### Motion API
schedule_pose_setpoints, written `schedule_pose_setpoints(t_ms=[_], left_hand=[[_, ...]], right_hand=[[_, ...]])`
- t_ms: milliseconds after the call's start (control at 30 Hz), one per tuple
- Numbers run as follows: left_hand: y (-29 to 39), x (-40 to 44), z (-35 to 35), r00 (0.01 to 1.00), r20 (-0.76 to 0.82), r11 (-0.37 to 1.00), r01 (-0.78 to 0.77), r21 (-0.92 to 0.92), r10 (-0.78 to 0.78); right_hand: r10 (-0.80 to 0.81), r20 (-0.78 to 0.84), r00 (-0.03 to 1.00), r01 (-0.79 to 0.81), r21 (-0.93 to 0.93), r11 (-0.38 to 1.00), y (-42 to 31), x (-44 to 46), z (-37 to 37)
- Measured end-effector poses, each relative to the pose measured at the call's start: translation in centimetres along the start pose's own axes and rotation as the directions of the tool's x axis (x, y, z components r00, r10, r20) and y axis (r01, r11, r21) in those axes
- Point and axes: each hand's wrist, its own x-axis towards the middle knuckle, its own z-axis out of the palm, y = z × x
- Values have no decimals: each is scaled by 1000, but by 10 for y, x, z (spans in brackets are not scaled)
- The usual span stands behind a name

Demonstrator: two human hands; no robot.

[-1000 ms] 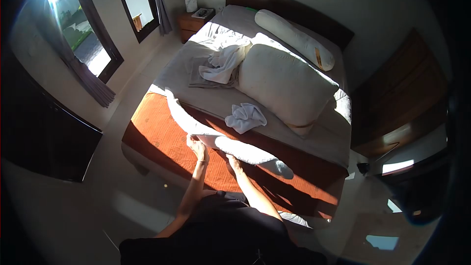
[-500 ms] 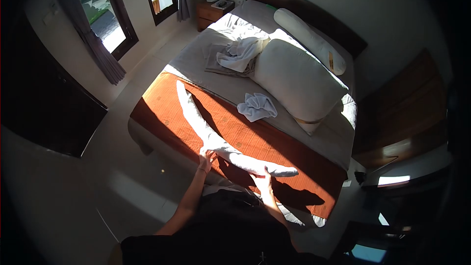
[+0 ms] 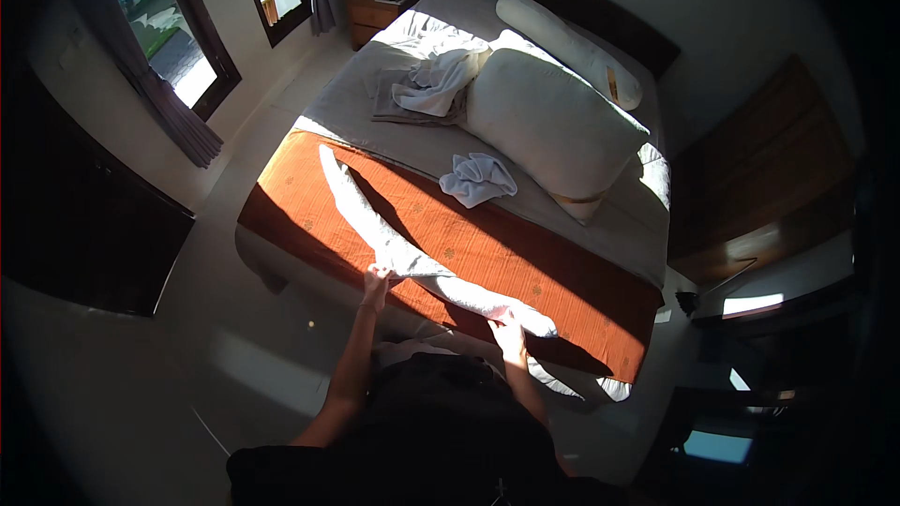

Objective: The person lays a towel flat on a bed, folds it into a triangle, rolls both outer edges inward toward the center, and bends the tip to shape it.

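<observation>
A long white rolled cloth [image 3: 361, 215] lies in a curve across the orange bed runner [image 3: 309, 173]. My left hand [image 3: 377, 283] grips its near edge around the middle, fingers pinched on the fabric. Further right, my right hand [image 3: 508, 333] is closed on the roll close to its right end. Beyond the roll, a crumpled white cloth [image 3: 478, 179] rests on the grey sheet [image 3: 403, 145].
On the bed are a big white pillow [image 3: 553, 122], a white bolster [image 3: 562, 45] and a heap of white and grey cloth [image 3: 441, 80]. A wooden nightstand [image 3: 367, 17] stands at the far left corner; windows [image 3: 169, 33] are at left.
My right hand has moved right along the roll to near its right end. The roll's left part now lies lower on the runner, and the view has shifted.
</observation>
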Motion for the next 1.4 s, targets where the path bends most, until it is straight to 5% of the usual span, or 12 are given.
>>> schedule_pose_setpoints(t_ms=[233,433,533,633,767,867,900,933,1000,1067,1100,1400], left_hand=[[-33,-3,-36,983,-183,963,61,263,-13],[-37,4,-50,979,-203,916,98,389,-19],[-77,62,-101,996,-14,655,72,752,-93],[1,58,-73,920,-5,728,314,609,-392],[21,119,-74,906,-231,842,417,342,-354],[55,142,-34,890,-456,800,254,544,27],[69,156,-40,978,-174,802,195,564,-116],[75,169,-43,986,-69,790,166,591,-155],[73,183,-36,986,-88,748,164,644,-141],[65,193,-32,986,-120,710,169,683,-118],[63,199,-30,986,-127,693,167,701,-108],[65,243,-8,987,-159,579,131,805,-1]], right_hand=[[284,-226,932,-140,497,856,-43,-33,49],[273,-195,942,-158,461,873,-28,-36,38],[276,-198,940,-157,467,870,-36,-43,48],[273,-156,949,-138,574,807,-28,-44,39],[330,-292,898,-109,579,808,-33,-47,55],[309,-277,910,-85,605,792,-33,-52,58],[271,-242,932,-75,602,795,-21,-51,49],[46,-264,964,-21,99,995,2,-48,28],[-252,-105,962,151,-565,811,32,-47,2],[-25,-108,994,45,193,980,5,-59,31],[68,-77,995,-17,534,846,-9,-66,43],[308,-280,909,-85,599,796,5,-53,77]])
